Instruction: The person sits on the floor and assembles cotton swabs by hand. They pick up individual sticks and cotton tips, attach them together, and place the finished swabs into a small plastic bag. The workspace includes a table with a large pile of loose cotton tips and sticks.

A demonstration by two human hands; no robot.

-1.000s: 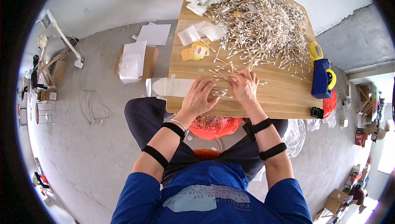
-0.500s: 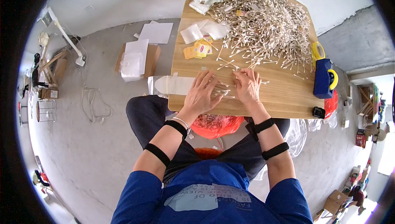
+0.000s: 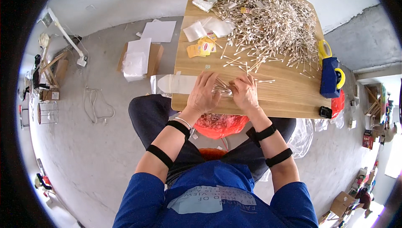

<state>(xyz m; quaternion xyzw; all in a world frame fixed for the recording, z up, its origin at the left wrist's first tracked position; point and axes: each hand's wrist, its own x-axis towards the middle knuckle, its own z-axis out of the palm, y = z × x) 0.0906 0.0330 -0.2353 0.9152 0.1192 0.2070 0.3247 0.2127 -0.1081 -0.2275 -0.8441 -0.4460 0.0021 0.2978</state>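
Near the front edge of the wooden table [image 3: 284,98], my left hand [image 3: 204,94] closes over a loose bundle of cotton swabs [image 3: 222,86], their ends sticking out to the right. My right hand [image 3: 245,94] meets that bundle from the right, fingertips pinched at the swab ends; exactly which swabs it grips is partly hidden. Under and left of my left hand lies a flat whitish packaging sleeve [image 3: 180,84], reaching past the table's left edge. Several stray swabs lie just beyond my right hand. A large heap of cotton swabs [image 3: 272,27] covers the far right of the table.
Yellow cards [image 3: 202,48] and clear plastic bags [image 3: 209,27] lie at the table's left. A blue tape dispenser [image 3: 329,77] with yellow rolls stands at the right edge, near a small black object [image 3: 325,112]. A red bag [image 3: 220,125] sits below the front edge.
My right hand has moved left and slightly nearer, from the loose swabs to the bundle's ends. My left hand stays over the bundle, its fingers drawn closer together.
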